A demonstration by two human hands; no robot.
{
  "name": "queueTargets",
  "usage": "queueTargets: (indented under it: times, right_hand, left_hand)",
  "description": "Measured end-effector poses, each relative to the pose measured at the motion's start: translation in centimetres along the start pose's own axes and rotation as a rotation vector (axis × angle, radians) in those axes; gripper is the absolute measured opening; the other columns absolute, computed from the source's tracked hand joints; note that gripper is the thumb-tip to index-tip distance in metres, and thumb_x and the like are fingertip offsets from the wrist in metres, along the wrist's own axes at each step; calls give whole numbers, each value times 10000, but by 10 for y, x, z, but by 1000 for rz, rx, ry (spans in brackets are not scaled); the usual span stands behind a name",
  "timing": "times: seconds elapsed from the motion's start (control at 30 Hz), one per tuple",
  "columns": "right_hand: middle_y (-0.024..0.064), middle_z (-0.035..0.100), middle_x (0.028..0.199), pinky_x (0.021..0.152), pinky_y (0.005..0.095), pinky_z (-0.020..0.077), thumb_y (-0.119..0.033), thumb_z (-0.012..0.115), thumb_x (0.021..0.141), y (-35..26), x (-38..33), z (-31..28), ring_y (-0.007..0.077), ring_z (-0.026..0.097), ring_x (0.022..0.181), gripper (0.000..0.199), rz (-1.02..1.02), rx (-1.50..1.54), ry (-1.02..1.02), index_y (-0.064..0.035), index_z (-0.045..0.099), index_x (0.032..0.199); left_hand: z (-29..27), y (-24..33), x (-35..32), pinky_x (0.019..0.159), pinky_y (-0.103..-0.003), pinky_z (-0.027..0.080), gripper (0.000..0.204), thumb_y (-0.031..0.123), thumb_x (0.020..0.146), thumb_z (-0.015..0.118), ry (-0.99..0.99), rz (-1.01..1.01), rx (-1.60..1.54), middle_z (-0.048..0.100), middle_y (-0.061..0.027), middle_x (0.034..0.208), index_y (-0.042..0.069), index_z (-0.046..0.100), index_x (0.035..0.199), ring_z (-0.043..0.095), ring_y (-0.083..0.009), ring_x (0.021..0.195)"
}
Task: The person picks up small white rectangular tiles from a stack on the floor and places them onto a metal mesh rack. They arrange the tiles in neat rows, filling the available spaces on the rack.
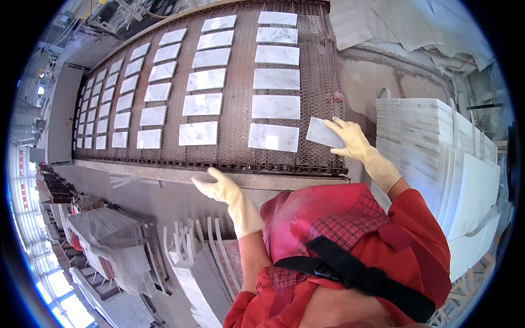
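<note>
My right hand (pixel 350 140), in a pale yellow rubber glove, grips a white-grey marble tile (pixel 321 133) by its right end. The tile is slightly turned, at the right end of a brown mesh conveyor belt (pixel 219 156); whether it rests on the mesh or hovers just above, I cannot tell. Just left of it lies another marble tile (pixel 273 137), the nearest in a column of several. My left hand (pixel 220 187), gloved the same way, hangs over the belt's front rail with nothing in it, fingers and thumb apart.
Rows of tiles run left along the belt to a grey machine housing (pixel 63 115). Tall stacks of pale slabs (pixel 418 131) stand at my right. Below the rail (pixel 164 174) are stacked strips (pixel 191 273) and a plastic-wrapped pile (pixel 112 235). Pale sheets (pixel 407 22) lie at far right.
</note>
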State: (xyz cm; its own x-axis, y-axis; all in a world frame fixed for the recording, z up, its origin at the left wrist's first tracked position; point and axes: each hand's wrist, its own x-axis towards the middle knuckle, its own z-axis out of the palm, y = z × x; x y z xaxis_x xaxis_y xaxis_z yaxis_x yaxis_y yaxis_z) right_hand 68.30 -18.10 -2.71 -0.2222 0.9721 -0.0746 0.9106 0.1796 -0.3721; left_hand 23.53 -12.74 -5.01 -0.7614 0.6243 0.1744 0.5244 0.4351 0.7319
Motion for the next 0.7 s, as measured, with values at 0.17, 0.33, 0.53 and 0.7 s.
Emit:
queueTargets:
  times: [0.17, 0.33, 0.53, 0.7]
  right_hand:
    - [237, 572, 1595, 1143, 529, 499, -321, 996, 727, 2, -1, 5, 440, 648, 1301, 1086, 22, 34, 17, -230, 477, 1676]
    - [227, 574, 1599, 1136, 531, 499, -316, 997, 724, -1, 1, 11, 437, 650, 1291, 1083, 2, 46, 42, -234, 482, 1673]
    - [224, 563, 1613, 1146, 525, 488, -299, 991, 742, 5, 2, 19, 424, 637, 1309, 1044, 20, 71, 62, -236, 500, 1661]
    - [218, 571, 1598, 1148, 517, 490, -283, 992, 741, 3, -1, 19, 419, 636, 1308, 1035, 22, 91, 85, -249, 508, 1655]
  left_hand:
    - [-20, 103, -38, 1236, -546, 429, 734, 210, 940, 818, -782, 910, -110, 618, -248, 1493, 9, 526, 1583, 573, -444, 1414]
    - [14, 120, -48, 1221, -569, 413, 792, 298, 877, 875, -952, 1435, 500, 621, -173, 1454, 112, 548, 1574, 566, -390, 1396]
    - [41, 138, -50, 1217, -568, 419, 864, 270, 827, 910, -1029, 1506, 677, 610, -139, 1445, 161, 533, 1597, 560, -358, 1410]
    - [47, 139, -52, 1201, -564, 438, 864, 230, 827, 888, -1031, 1505, 661, 648, -131, 1382, 169, 536, 1614, 597, -347, 1358]
